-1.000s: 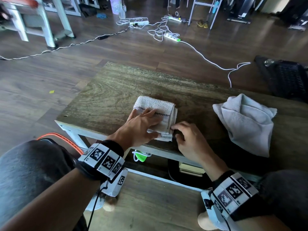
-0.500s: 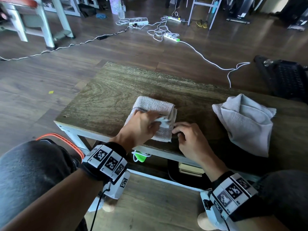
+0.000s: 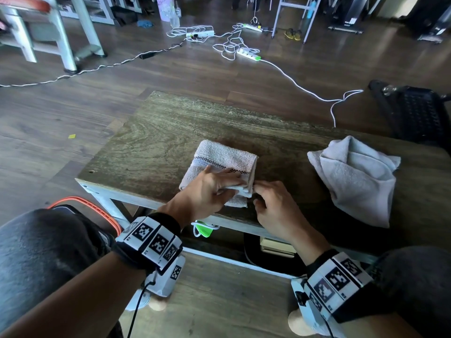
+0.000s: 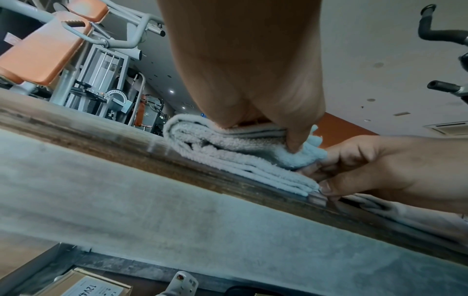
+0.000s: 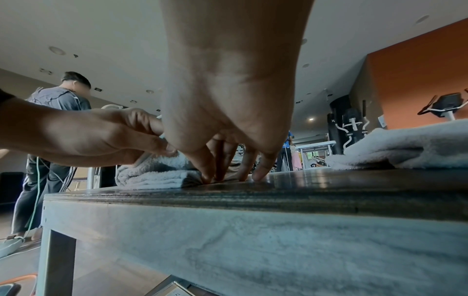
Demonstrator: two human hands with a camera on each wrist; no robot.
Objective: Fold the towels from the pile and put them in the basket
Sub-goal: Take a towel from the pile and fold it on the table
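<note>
A folded white towel (image 3: 219, 157) with a black checked stripe lies on the near middle of the wooden table (image 3: 158, 132). My left hand (image 3: 231, 184) lies on its near half, and in the left wrist view the thumb pinches the towel's (image 4: 222, 146) upper layers at the right edge. My right hand (image 3: 258, 191) has curled fingers, and its fingertips (image 5: 260, 176) stand on the table at the towel's (image 5: 152, 174) near right corner, pinching the lower layers. A loose grey-white towel (image 3: 353, 181) lies at the right.
An orange-rimmed object (image 3: 83, 203) shows beside my left knee, below the table's near left corner. A black mesh object (image 3: 415, 113) stands beyond the table's right end. White cables and power strips (image 3: 246, 52) run over the floor. Another person (image 5: 55, 112) stands behind the table.
My left hand went from lying flat on the towel to gripping its upper layers near the right edge. The right hand stayed at the near right corner.
</note>
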